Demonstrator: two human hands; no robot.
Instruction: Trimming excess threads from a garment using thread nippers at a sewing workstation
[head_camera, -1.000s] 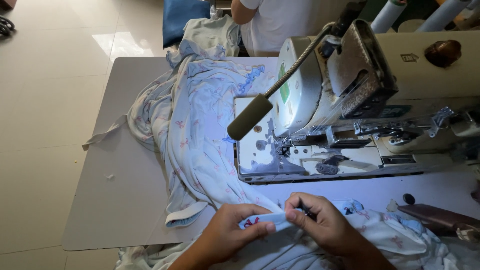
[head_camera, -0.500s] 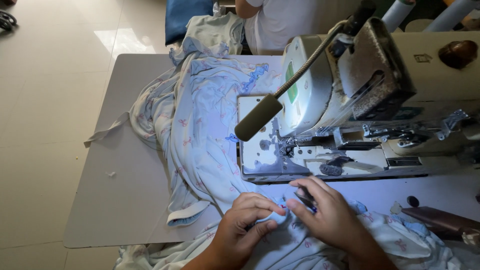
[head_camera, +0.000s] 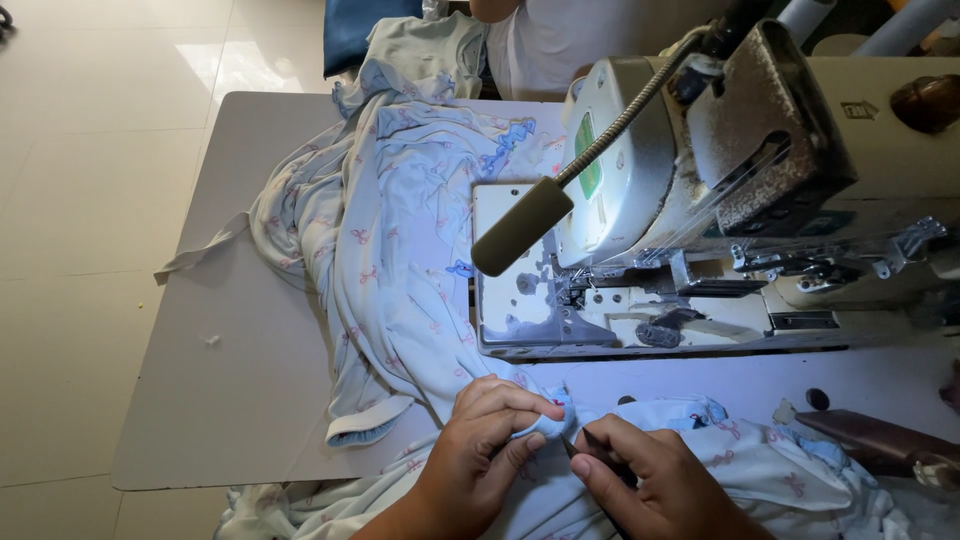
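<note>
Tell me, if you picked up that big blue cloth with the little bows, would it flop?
Probably yes. The blue cloth lies in soft folds and hangs over the table edge, so it likely droops. The left hand bunches it easily, so it seems thin and light. It looks unlikely to roll.

Soft matt printed cloth garment (head_camera: 400, 250) lies on a smooth matt bench (head_camera: 230, 400); the sewing machine (head_camera: 720, 200) shows painted and bare worn metal
</note>
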